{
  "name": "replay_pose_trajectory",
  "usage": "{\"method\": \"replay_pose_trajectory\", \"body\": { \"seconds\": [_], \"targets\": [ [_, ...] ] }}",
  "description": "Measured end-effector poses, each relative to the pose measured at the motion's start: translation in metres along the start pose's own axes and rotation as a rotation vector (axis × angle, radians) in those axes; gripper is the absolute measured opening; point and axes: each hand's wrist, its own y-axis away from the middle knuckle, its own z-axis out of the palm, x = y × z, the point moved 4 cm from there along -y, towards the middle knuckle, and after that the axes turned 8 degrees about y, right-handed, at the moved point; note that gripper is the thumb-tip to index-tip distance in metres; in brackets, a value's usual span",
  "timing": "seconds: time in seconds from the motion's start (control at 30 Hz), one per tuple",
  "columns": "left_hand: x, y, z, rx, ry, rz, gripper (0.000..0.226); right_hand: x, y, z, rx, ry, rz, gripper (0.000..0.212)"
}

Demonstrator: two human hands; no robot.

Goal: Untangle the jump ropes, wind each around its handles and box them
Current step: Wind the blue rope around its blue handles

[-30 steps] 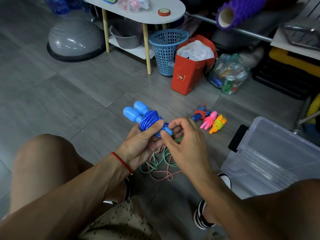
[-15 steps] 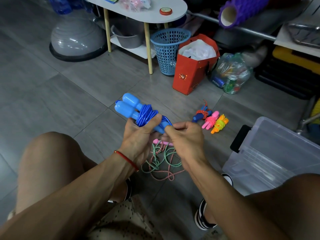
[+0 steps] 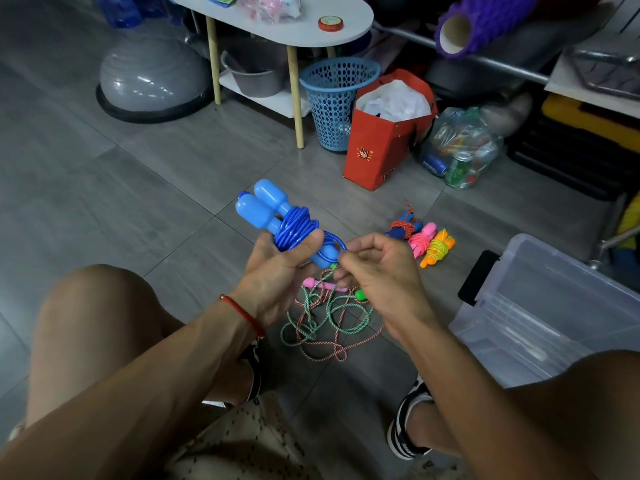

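My left hand [image 3: 277, 271] grips the blue jump rope [image 3: 273, 216], its two light-blue handles side by side with blue cord coiled around them. My right hand [image 3: 377, 271] pinches a small loop of that blue cord at the bundle's lower end. Beneath my hands a tangle of green and pink ropes [image 3: 329, 320] with pink and green handles lies on the floor. Three wound ropes sit further back: a dark blue one [image 3: 403, 228], a pink one [image 3: 420, 239] and an orange one [image 3: 438, 251]. The clear plastic box [image 3: 540, 306] stands at the right.
My bare knees frame the scene from both sides. At the back stand a red paper bag [image 3: 384, 147], a blue mesh basket [image 3: 336, 98], a white side table [image 3: 294, 26], a grey half-ball [image 3: 152, 77] and a bag of bottles [image 3: 460, 150]. A black object [image 3: 476, 278] leans against the box.
Both hands have risen slightly with the blue bundle. My right hand has drawn a little to the right, pulling out a small loop of blue cord from the bundle's end.
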Motion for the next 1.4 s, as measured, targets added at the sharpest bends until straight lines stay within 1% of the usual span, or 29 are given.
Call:
{"method": "replay_pose_trajectory", "body": {
  "seconds": [0.1, 0.2, 0.27, 0.33, 0.37, 0.43, 0.5, 0.57, 0.6, 0.67, 0.73, 0.8, 0.9, 0.97, 1.0, 1.03, 1.07, 1.1, 1.2, 1.27, 1.33, 1.37, 1.4],
  "targets": [
    [-0.003, 0.003, 0.002, 0.031, -0.052, 0.051, 0.029, -0.001, 0.002, 0.001, 0.053, 0.295, -0.149, 0.013],
    [-0.005, 0.005, 0.005, 0.038, -0.050, 0.076, 0.018, -0.001, 0.005, 0.009, 0.066, 0.528, -0.263, 0.009],
    [-0.007, 0.006, 0.008, 0.061, -0.005, 0.058, 0.015, -0.001, 0.007, 0.016, 0.083, 0.636, -0.316, 0.007],
    [-0.009, 0.008, 0.010, 0.095, 0.084, 0.015, 0.019, 0.002, 0.010, 0.026, 0.062, 0.672, -0.332, 0.008],
    [-0.009, 0.008, 0.009, 0.107, 0.110, -0.021, 0.020, 0.005, 0.012, 0.031, 0.042, 0.636, -0.323, 0.008],
    [-0.009, 0.007, 0.009, 0.108, 0.126, -0.109, 0.017, 0.011, 0.012, 0.035, -0.003, 0.422, -0.250, 0.005],
    [-0.007, 0.007, 0.009, 0.095, 0.174, -0.189, 0.023, 0.015, 0.012, 0.034, -0.024, 0.227, -0.168, 0.005],
    [-0.004, 0.007, 0.010, 0.088, 0.221, -0.218, 0.021, 0.017, 0.013, 0.033, -0.009, 0.135, -0.111, 0.005],
    [-0.003, 0.007, 0.010, 0.073, 0.217, -0.225, 0.027, 0.018, 0.014, 0.032, 0.010, 0.088, -0.084, 0.004],
    [-0.001, 0.010, 0.016, 0.013, 0.196, -0.246, 0.051, 0.016, 0.015, 0.031, 0.047, -0.007, -0.039, 0.004],
    [-0.001, 0.011, 0.019, -0.016, 0.224, -0.252, 0.057, 0.013, 0.015, 0.029, 0.068, -0.068, -0.011, 0.007],
    [-0.001, 0.009, 0.018, -0.025, 0.272, -0.243, 0.055, 0.010, 0.014, 0.025, 0.077, -0.092, 0.011, 0.006],
    [-0.002, 0.009, 0.020, -0.041, 0.232, -0.236, 0.040, 0.011, 0.013, 0.020, 0.101, 0.047, -0.016, 0.002],
    [-0.003, 0.007, 0.019, -0.004, 0.238, -0.199, 0.018, 0.011, 0.011, 0.018, 0.129, 0.232, -0.087, 0.006],
    [-0.002, 0.005, 0.017, 0.027, 0.249, -0.157, 0.020, 0.011, 0.011, 0.018, 0.153, 0.336, -0.126, 0.008],
    [-0.002, 0.004, 0.015, 0.048, 0.247, -0.128, 0.031, 0.010, 0.010, 0.017, 0.187, 0.438, -0.163, 0.012],
    [-0.002, 0.003, 0.014, 0.060, 0.241, -0.113, 0.036, 0.009, 0.010, 0.017, 0.222, 0.539, -0.196, 0.015],
    [-0.003, 0.003, 0.012, 0.072, 0.221, -0.108, 0.034, 0.007, 0.010, 0.016, 0.250, 0.638, -0.221, 0.018],
    [-0.002, 0.006, 0.010, 0.071, 0.120, -0.099, 0.014, 0.004, 0.010, 0.010, 0.271, 0.906, -0.250, 0.030],
    [-0.001, 0.008, 0.009, 0.065, 0.046, -0.079, 0.013, -0.001, 0.012, 0.008, 0.281, 0.987, -0.329, 0.034],
    [-0.003, 0.010, 0.009, 0.055, -0.066, -0.061, 0.018, -0.002, 0.012, 0.008, 0.245, 1.004, -0.429, 0.047],
    [-0.003, 0.011, 0.009, 0.051, -0.105, -0.055, 0.019, -0.002, 0.010, 0.009, 0.203, 0.983, -0.458, 0.048],
    [-0.005, 0.012, 0.008, 0.050, -0.130, -0.058, 0.019, -0.001, 0.010, 0.010, 0.158, 0.941, -0.465, 0.043]
  ]
}}
